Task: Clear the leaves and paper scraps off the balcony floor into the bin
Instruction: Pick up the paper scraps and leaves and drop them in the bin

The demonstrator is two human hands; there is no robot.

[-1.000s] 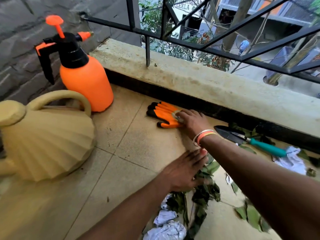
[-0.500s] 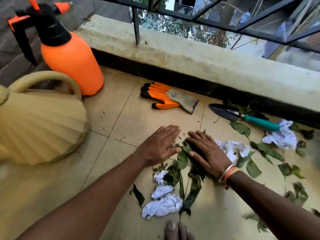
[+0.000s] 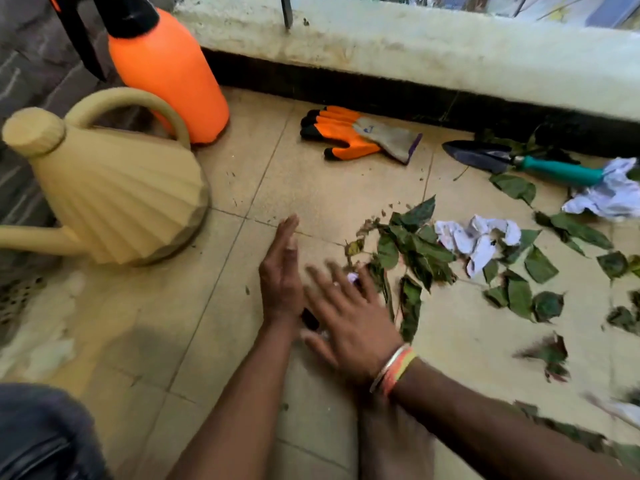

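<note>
**A:** How are the hands lying?

**B:** The left hand stands on its edge on the beige tiled floor. Its fingers are straight and together, aimed at twelve o'clock, with nothing in its grip. The right hand is just beside it at three o'clock and is blurred. It is palm down with fingers spread flat, low over the tiles, and has coloured wristbands on the wrist. A small white scrap shows at its fingertips, but I cannot tell whether they touch it.

**A:** And the litter?

**B:** A heap of green leaves lies at one o'clock from the right hand, and its nearest leaves reach the fingertips. A crumpled white paper wad rests against the heap's three o'clock side. Loose leaves spread on towards three and four o'clock. A second crumpled white paper ball sits at two o'clock by the frame's edge.

**A:** Further out?

**B:** That ball touches the teal handle of a dark-bladed garden trowel. An orange and grey work glove lies at twelve o'clock, near the foot of the pale concrete ledge. An orange plastic pressure sprayer stands at eleven o'clock. A beige ribbed watering can stands at ten o'clock.
</note>
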